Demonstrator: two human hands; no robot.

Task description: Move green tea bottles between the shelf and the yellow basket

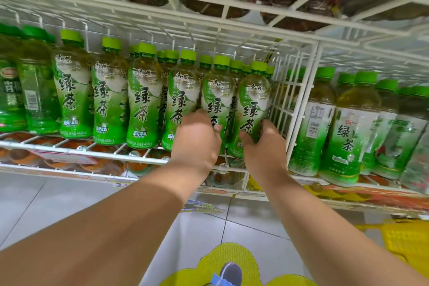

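**Green bottles held on the wire shelf, one in each hand**

Green-capped clear plastic tea bottles [144, 97] stood in a row on the white wire shelf [76, 148], each with its long axis vertical and its cap pointing up toward the wire rack above. Their green-and-white labels faced the camera. Because of the wide lens they looked a little tilted, the tops leaning toward the middle of the view.

The left hand [197, 141] was closed around the lower part of one upright bottle [217, 90], second from the right end of the row. Its back faced the camera, the thumb lay on the label and the other fingers went behind the bottle, out of sight. The right hand [262, 146] was closed in the same way around the last bottle of the row [253, 97], which stood just beside the white wire divider [287, 100]. This bottle also kept its cap up. I could not tell if either bottle was lifted from the shelf or resting on it.

Both forearms were stretched forward and upward from the lower corners of the view, nearly straight, coming closer together at the wrists.

The yellow plastic basket [406, 241] was on the tiled floor at the lower right, well apart from the hands. Other green tea bottles with a different label [348, 127] stood right of the divider.
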